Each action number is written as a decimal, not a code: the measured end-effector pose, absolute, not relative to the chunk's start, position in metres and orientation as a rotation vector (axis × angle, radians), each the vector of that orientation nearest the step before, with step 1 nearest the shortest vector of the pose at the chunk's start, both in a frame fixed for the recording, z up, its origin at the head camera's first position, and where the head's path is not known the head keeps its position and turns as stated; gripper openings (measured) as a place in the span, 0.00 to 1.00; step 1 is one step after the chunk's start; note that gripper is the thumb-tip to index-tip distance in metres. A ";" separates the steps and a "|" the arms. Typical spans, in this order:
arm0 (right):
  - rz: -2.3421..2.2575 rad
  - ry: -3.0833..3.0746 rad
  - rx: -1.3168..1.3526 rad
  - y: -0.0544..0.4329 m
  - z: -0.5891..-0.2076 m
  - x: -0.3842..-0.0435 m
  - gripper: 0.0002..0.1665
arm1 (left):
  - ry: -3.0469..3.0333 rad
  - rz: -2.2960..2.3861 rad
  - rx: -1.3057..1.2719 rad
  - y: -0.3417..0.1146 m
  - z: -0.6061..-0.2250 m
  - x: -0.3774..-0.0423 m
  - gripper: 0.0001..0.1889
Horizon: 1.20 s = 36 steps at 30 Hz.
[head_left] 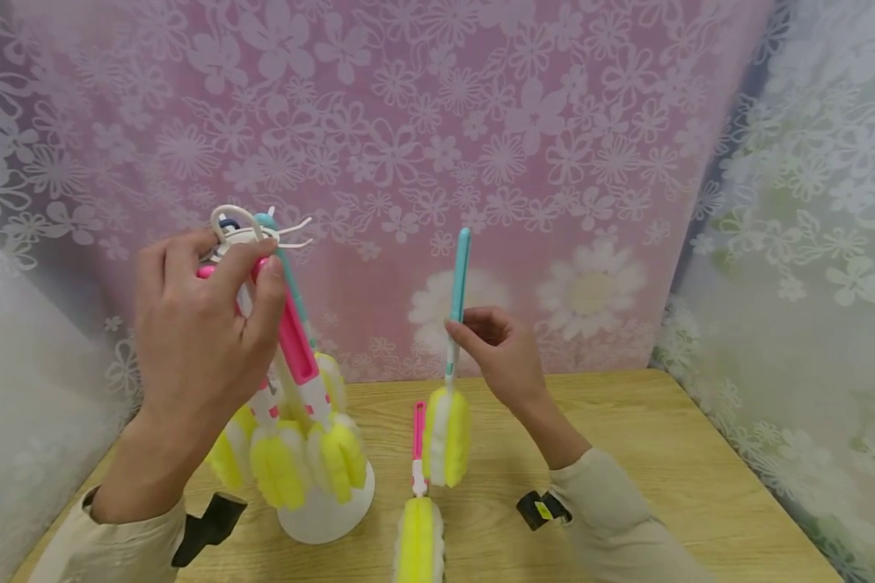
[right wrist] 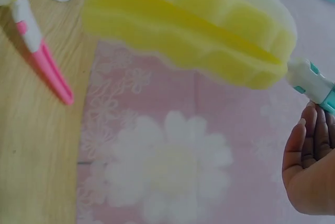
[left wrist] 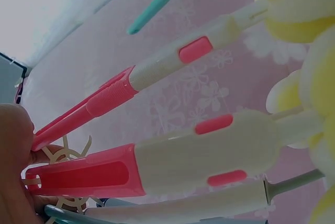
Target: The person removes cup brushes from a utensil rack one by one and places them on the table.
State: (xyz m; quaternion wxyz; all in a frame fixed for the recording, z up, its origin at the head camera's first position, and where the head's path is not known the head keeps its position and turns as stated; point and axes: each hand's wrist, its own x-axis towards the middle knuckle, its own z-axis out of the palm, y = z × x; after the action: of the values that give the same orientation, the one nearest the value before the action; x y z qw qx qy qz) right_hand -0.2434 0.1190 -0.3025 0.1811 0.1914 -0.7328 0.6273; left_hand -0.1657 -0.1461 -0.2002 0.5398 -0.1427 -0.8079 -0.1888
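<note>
My left hand is at the top of a white stand, its thumb and forefinger pinching the upper end of a pink-handled sponge brush beside the stand's hooks. Several pink and turquoise sponge brushes hang round the stand, yellow-and-white heads down; one pink handle shows a hook through its slot. Farther right, my right hand holds a turquoise-handled sponge brush upright by its handle, the sponge head pointing down. My left hand hides part of the stand's top.
Another pink-handled sponge brush lies on the wooden table, right of the stand's round base. Floral cloth backs the table, with pale curtains at the sides. A black wrist camera sits on each sleeve.
</note>
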 end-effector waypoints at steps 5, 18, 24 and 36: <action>1.838 -2.162 0.347 0.131 -0.318 -0.247 0.19 | -1.938 -0.452 -0.336 -0.150 -0.200 -0.168 0.24; 1.893 -2.452 -0.026 0.145 -0.386 -0.257 0.19 | -1.928 -0.451 -0.358 -0.155 -0.199 -0.177 0.24; 1.880 -2.563 -0.098 0.141 -0.413 -0.259 0.19 | -1.954 -0.456 -0.356 -0.159 -0.200 -0.181 0.24; 1.761 -2.726 -0.058 0.135 -0.446 -0.267 0.17 | -1.957 -0.472 -0.374 -0.163 -0.202 -0.190 0.24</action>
State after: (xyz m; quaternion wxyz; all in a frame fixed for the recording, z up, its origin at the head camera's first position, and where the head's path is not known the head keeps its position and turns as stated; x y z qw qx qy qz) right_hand -0.2669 0.1352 -0.4459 -0.0521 -0.0179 -0.8386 0.5419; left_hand -0.1896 -0.1631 -0.2023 0.5203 -0.1560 -0.8162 -0.1970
